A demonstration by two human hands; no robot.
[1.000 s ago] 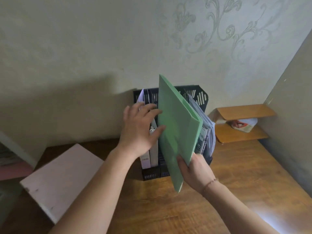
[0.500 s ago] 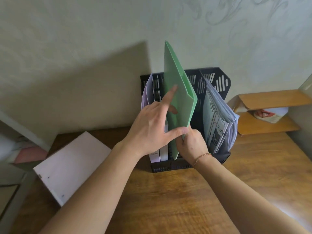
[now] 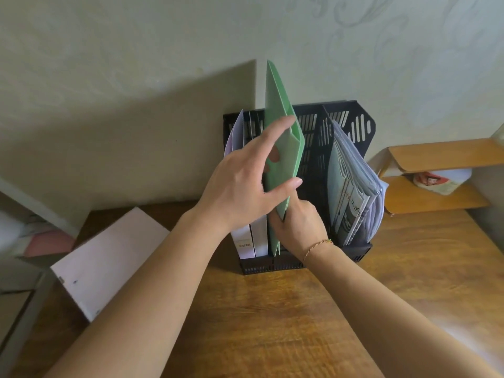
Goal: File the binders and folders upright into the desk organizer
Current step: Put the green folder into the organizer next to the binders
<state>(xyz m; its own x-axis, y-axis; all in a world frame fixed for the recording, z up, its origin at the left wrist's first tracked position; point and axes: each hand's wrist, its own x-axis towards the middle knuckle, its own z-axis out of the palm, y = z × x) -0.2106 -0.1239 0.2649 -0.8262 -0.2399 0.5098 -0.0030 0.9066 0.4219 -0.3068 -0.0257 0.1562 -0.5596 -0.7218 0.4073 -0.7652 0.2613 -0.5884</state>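
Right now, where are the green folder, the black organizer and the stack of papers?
green folder [image 3: 278, 105], head view, its flat face near the top.
black organizer [image 3: 261, 266], head view, its front lip.
stack of papers [image 3: 351, 192], head view, the frontmost printed sheet.

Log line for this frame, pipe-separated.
step: green folder into desk organizer | left hand: holds folder mid-height | right hand: grips lower edge | folder: upright, beside white binders

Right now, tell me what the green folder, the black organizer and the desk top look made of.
The green folder looks like thin, matte, translucent plastic: fingertips of the left hand show through it. The black desk organizer is probably rigid moulded plastic, given its slotted walls. The desk top is wood or wood-look laminate, semi-gloss: grain streaks, soft sheen.
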